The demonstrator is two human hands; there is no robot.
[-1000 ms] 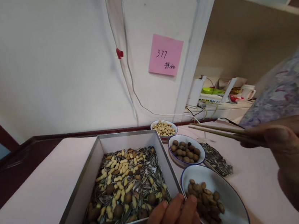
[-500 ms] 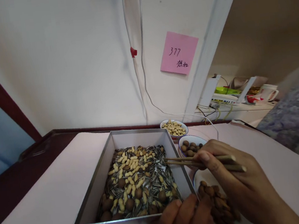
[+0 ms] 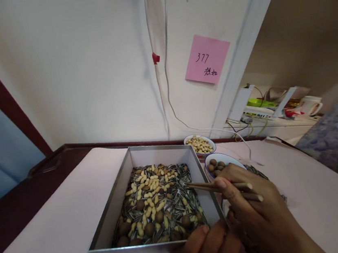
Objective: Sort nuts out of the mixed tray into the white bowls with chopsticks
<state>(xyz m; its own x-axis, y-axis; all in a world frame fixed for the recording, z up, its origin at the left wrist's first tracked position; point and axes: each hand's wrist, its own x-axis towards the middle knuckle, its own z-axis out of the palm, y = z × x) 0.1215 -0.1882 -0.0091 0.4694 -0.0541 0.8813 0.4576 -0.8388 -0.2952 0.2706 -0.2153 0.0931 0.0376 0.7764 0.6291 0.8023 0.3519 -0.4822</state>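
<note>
My right hand (image 3: 256,210) is closed around a pair of wooden chopsticks (image 3: 205,186). Their tips, close together, reach over the right wall into a rectangular metal tray (image 3: 104,216) and point at the striped sunflower seeds (image 3: 180,197). Whether a seed is pinched there is too small to tell. The tray also holds peanuts in the shell (image 3: 148,182) and round brown nuts (image 3: 150,229). My left hand (image 3: 202,247) has its fingers curled over the tray's front right corner; its thumb is hidden.
Right of the tray stand a bowl of peanuts (image 3: 200,144) and a bowl of round brown nuts (image 3: 217,166). More sunflower seeds (image 3: 257,172) lie behind my right hand. A white cable (image 3: 172,105) runs down the wall, which bears a pink note (image 3: 207,59).
My right hand has moved slightly left and down, and the chopstick tips have drawn together. Sunflower seeds now show beyond that hand. The view has shifted a little.
</note>
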